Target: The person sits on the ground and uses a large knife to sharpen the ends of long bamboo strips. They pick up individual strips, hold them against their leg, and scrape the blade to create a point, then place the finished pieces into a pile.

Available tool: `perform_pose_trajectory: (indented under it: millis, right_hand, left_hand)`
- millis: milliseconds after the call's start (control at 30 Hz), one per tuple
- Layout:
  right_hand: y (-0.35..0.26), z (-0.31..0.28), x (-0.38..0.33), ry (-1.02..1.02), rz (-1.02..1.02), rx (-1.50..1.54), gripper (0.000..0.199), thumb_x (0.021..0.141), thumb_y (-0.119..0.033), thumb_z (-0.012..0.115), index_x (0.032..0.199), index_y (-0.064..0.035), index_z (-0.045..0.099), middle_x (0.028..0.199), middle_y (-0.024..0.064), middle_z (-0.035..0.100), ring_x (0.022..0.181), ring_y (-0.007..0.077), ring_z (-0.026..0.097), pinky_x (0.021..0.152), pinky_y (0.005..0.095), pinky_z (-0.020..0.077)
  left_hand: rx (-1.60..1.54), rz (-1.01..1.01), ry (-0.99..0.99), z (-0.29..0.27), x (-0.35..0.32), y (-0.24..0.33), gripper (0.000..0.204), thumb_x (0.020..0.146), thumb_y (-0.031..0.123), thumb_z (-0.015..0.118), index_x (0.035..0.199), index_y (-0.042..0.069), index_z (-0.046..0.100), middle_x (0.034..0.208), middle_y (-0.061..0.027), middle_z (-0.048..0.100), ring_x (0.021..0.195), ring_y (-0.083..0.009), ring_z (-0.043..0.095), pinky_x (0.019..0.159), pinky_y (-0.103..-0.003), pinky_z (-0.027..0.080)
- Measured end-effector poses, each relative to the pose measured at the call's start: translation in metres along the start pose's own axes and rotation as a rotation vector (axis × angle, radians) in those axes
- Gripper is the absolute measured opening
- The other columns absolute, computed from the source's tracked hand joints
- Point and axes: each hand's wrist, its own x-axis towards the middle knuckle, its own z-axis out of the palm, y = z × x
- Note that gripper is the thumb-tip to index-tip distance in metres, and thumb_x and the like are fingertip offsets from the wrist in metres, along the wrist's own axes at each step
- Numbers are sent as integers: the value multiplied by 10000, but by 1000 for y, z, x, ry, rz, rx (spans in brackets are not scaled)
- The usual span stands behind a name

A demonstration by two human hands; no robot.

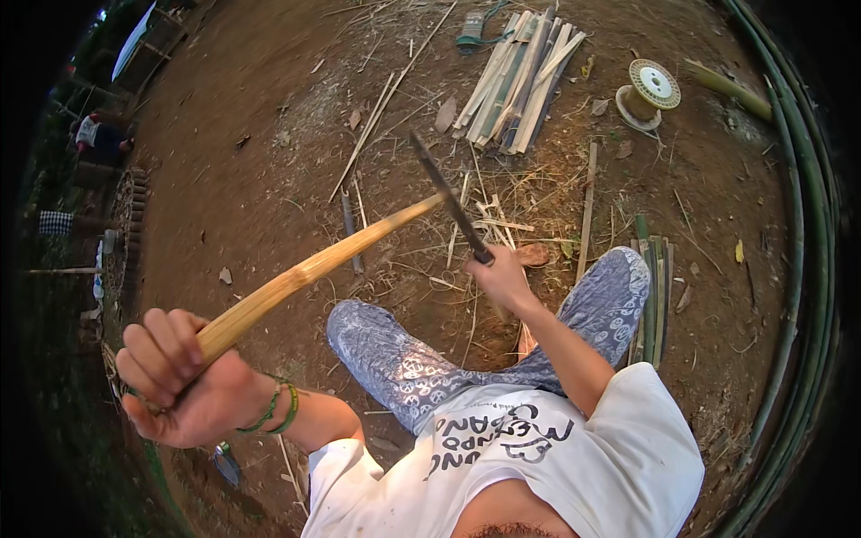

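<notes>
One long, pale-yellow bamboo strip (309, 269), near end gripped in the left hand (191, 384), far end overlapped by a dark, straight-bladed knife (456, 208) grasped in the right hand (505, 280), both above brown earth ground (242, 188), stacked pale-and-green bamboo slats (517, 85) beyond.

Left grip (190, 381) wrapped round near end of strip (309, 268); right grip (504, 276) on knife (459, 217), blade crossing strip's far tip. Ahead on dirt (251, 197): slats (518, 82), spool (647, 94) just right.
</notes>
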Motion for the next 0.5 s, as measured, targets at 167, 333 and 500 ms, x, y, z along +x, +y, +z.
perform_pose_trajectory:
  millis: [167, 333, 500]
  right_hand:
    - [-67, 10, -62, -181, -210, -40, 225, 807, -187, 694, 777, 23, 616, 577, 133, 553, 515, 189, 499, 534, 360, 407]
    - [-109, -5, -94, -249, -242, 9, 179, 837, -151, 690, 790, 12, 635, 550, 97, 539, 490, 148, 474, 503, 332, 389]
    - [-136, -11, -117, -320, -295, 78, 180, 861, -123, 703, 770, -16, 591, 550, 3, 448, 518, 77, 396, 489, 286, 330]
  left_hand:
    - [118, 108, -115, 14, -23, -9, 555, 803, 551, 747, 759, 144, 372, 640, 52, 263, 549, -66, 209, 512, -247, 195]
    - [709, 464, 227, 39, -24, -32, 648, 828, 760, 525, 780, 123, 421, 699, 33, 262, 616, -89, 234, 528, -255, 200]
    - [542, 460, 89, 30, -26, -25, 598, 938, 691, 398, 802, 120, 513, 685, 32, 261, 612, -98, 251, 556, -233, 269]
